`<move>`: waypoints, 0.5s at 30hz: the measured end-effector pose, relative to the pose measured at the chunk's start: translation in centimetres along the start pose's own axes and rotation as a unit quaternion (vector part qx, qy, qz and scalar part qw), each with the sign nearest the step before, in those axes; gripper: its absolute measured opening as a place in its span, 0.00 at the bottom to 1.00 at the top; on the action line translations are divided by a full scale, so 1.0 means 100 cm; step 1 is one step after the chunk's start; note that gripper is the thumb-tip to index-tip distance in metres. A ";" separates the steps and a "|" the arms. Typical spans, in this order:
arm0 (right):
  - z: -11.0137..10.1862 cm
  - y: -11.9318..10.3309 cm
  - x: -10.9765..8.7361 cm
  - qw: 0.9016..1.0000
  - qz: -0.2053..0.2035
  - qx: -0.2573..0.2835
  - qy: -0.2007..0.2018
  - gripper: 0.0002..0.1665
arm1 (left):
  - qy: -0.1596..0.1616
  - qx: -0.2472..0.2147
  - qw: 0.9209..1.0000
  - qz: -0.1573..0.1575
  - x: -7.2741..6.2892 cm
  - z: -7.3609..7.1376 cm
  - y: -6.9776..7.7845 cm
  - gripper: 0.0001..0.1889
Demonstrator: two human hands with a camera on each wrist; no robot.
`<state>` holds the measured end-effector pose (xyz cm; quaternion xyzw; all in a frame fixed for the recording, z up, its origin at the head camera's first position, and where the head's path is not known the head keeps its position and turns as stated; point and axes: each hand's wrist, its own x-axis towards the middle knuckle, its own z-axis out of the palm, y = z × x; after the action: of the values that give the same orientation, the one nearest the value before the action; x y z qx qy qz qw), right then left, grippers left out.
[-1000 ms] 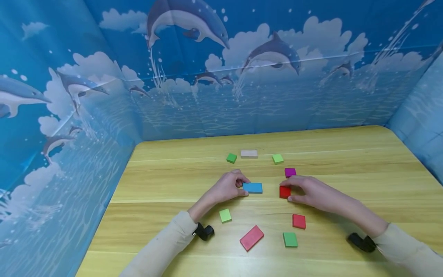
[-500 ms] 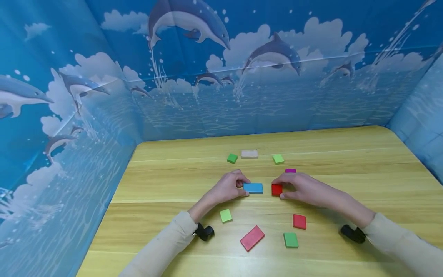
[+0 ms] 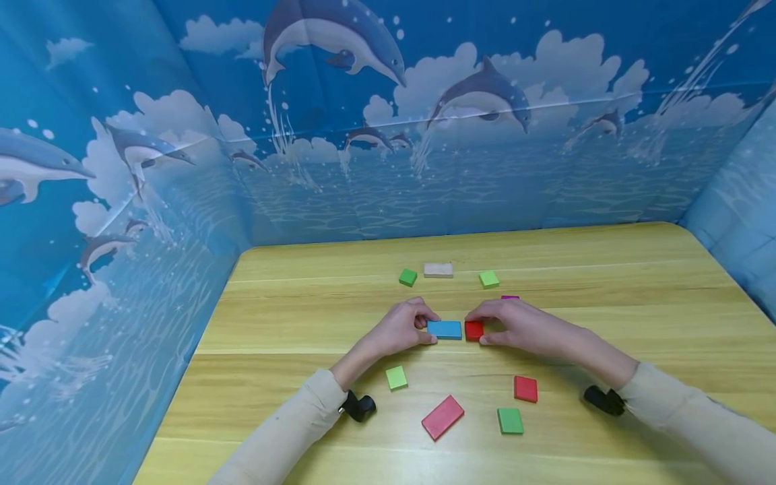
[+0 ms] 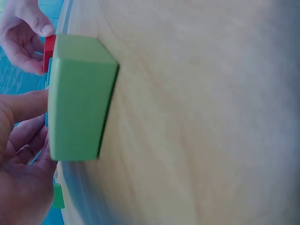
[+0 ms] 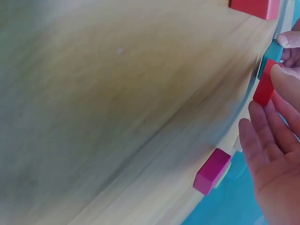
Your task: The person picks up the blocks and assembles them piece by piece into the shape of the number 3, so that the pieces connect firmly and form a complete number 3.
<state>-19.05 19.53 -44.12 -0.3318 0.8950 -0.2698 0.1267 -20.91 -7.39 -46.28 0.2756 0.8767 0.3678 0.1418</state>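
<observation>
In the head view a blue rectangular block (image 3: pixel 444 329) lies flat on the table, its left end pinched between thumb and fingers of my left hand (image 3: pixel 399 328). Just to its right sits a red square block (image 3: pixel 473 331), a narrow gap or touching edge between them. My right hand (image 3: pixel 526 328) grips that red block at its right side, thumb in front and fingertips behind. The right wrist view shows the red block (image 5: pixel 265 83) close against the blue block (image 5: pixel 271 55). A purple block (image 3: pixel 510 297) is mostly hidden behind my right hand.
Nearer me lie a light green block (image 3: pixel 397 378), a pinkish-red rectangular block (image 3: pixel 443 417), a green block (image 3: pixel 510 421) and another red block (image 3: pixel 525 389). Farther back are a green block (image 3: pixel 408 277), a pale grey block (image 3: pixel 438 270) and a yellow-green block (image 3: pixel 488 279).
My right hand has slid the red block leftward to beside the blue block, covering more of the purple block. My left hand and the blue block have stayed in place.
</observation>
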 end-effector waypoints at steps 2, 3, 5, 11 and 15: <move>0.001 -0.001 0.001 1.000 0.004 0.003 0.000 0.23 | 0.001 -0.003 1.000 0.000 0.000 0.000 0.000 0.15; 0.002 -0.002 0.002 1.000 0.005 0.005 0.001 0.23 | 0.001 -0.003 1.000 0.000 0.000 0.000 0.000 0.15; 0.003 -0.003 0.003 1.000 0.010 0.004 0.003 0.23 | 0.002 -0.003 1.000 0.000 0.000 0.000 0.001 0.15; 0.007 -0.006 0.004 0.999 0.033 -0.002 0.008 0.24 | 0.001 -0.001 1.000 0.000 -0.001 0.001 0.002 0.15; 0.009 -0.006 0.003 0.999 0.044 -0.006 0.012 0.25 | 0.002 -0.003 1.000 0.000 -0.001 0.000 0.002 0.14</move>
<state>-18.61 18.57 -44.51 -0.2895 0.9120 -0.2620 0.1261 -20.72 -7.35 -46.19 0.2738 0.8760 0.3712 0.1408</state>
